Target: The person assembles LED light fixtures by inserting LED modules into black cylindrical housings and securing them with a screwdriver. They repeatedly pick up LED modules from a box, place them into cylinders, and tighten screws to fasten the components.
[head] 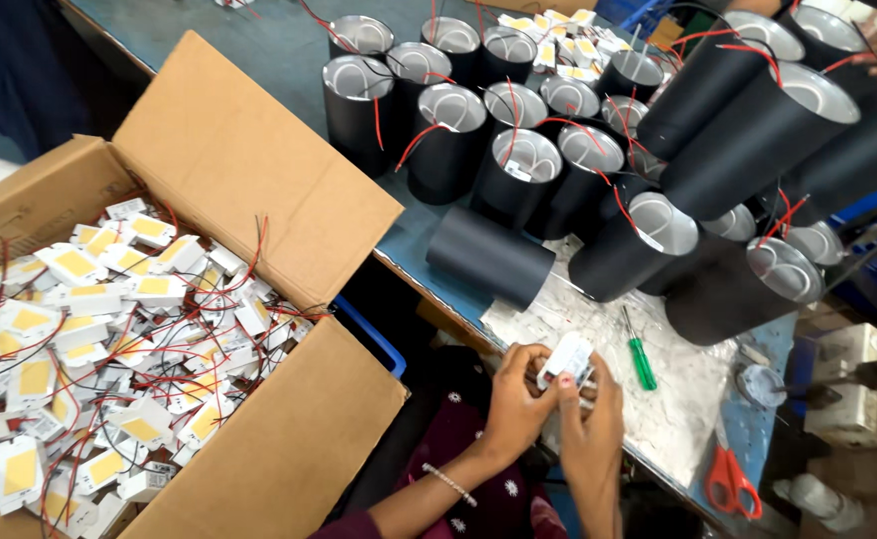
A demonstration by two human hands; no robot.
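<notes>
White module (566, 359) pinched by left hand (514, 399) and right hand (590, 424) over table edge (438, 299), beside cardboard box (289, 439).

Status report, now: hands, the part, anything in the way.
Both hands, left hand and right hand, grip the small white part. Green screwdriver lies just right. Nothing blocking.
</notes>
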